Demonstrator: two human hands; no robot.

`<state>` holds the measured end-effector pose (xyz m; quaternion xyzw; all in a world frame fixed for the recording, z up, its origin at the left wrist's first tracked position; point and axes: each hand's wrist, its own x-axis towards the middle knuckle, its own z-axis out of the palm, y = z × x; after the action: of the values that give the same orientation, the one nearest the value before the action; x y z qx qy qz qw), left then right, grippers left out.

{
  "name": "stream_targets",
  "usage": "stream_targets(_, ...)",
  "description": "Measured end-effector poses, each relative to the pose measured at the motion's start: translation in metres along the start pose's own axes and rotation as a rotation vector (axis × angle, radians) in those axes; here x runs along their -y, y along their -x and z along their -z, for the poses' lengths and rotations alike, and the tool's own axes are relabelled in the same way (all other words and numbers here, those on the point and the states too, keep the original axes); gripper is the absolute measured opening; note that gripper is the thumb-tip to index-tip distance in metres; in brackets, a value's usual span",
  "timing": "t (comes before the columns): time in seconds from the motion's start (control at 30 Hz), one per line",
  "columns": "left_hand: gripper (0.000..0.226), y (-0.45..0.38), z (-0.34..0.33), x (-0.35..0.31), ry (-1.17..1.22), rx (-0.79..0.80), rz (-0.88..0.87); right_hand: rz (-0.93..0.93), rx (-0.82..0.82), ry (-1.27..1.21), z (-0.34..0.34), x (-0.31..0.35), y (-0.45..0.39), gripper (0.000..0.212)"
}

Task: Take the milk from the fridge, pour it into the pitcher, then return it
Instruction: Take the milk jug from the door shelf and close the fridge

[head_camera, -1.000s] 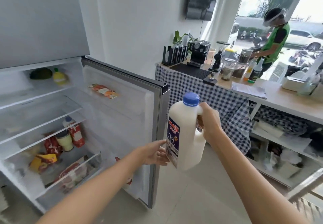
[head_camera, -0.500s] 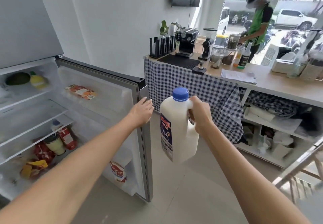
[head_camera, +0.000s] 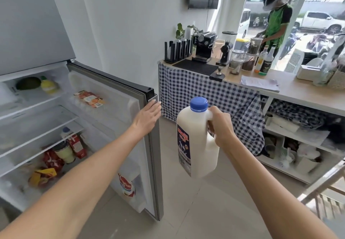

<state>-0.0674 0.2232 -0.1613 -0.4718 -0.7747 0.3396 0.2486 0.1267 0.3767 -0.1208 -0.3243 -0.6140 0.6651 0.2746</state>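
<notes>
The fridge (head_camera: 37,111) stands open at the left, its shelves holding bottles, cartons and red packets, and a packet and a labelled tub sit in the fridge door (head_camera: 119,119). The left hand (head_camera: 147,116) rests flat against the outer edge of that door near its top corner, fingers (head_camera: 155,106) straight and laid side by side, gripping nothing. Just to the right, apart from the door, the milk jug (head_camera: 196,141) hangs in the air over the tiled floor (head_camera: 196,210), upright with its long axis vertical, blue cap (head_camera: 199,104) on top and the printed label turned left toward the fridge. The right hand (head_camera: 221,126) holds it by the moulded handle on the jug's right side, fingers curled round the handle, so the body of the jug lies left of and below the knuckles. Further right runs the bench (head_camera: 298,93) draped in checked cloth (head_camera: 205,93), carrying an espresso machine (head_camera: 203,48), a grinder, jars and bottles. Beyond the window stands a person in green (head_camera: 276,24).
</notes>
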Motion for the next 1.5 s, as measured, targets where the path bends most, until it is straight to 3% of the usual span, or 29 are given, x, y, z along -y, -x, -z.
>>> stream_targets(0.1,0.052,0.032,-0.016,0.002,0.071,-0.195,0.014,0.009,0.034,0.008,-0.008,0.002,0.007,0.023)
stream_targets(0.33,0.047,0.118,-0.035,0.015,0.084,-0.337,0.132,0.012,0.136,0.012,-0.049,-0.003,0.028,0.023)
stream_targets(0.57,0.057,0.181,-0.037,0.041,0.047,-0.226,0.483,-0.028,0.291,-0.008,-0.110,-0.009,0.055,0.024)
stream_targets(0.87,0.061,0.266,-0.070,0.068,-0.039,0.030,0.738,-0.064,0.447,0.025,-0.198,-0.012,0.096,0.020)
stream_targets(1.2,0.069,0.335,-0.121,0.138,0.242,0.227,0.961,-0.106,0.552,0.035,-0.308,-0.027,0.137,0.024)
stream_targets(1.5,0.069,0.379,-0.197,0.210,0.427,0.223,1.027,-0.110,0.510,0.130,-0.412,-0.039,0.148,0.028)
